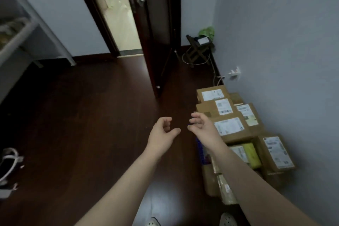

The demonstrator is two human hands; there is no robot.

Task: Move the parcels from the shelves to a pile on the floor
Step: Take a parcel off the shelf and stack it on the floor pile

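Shoes (227, 220) of ours show at six o'clock on the dark floor (82, 115), and both forearms reach forward from there. Our left hand (163, 134) and right hand (203, 127) hang side by side, not touching, fingers loosely curled and holding nothing. Just beside the right hand, at two o'clock, the parcels (229, 126) lie piled on the floor against the right wall (284, 42), labels up, some stacked on others. We judge this the empty-handed leg of the task. The next move calls for turning to the shelf (27, 33) at ten o'clock, whose pale contents are too blurred to name, and gripping a parcel there. Open floor lies between pile and shelf. At twelve o'clock the door (156, 51) juts edge-on into the room near the pile's far end, with a stool (197, 51) and a cable (194, 63) behind it, so we would steer clear of that edge.
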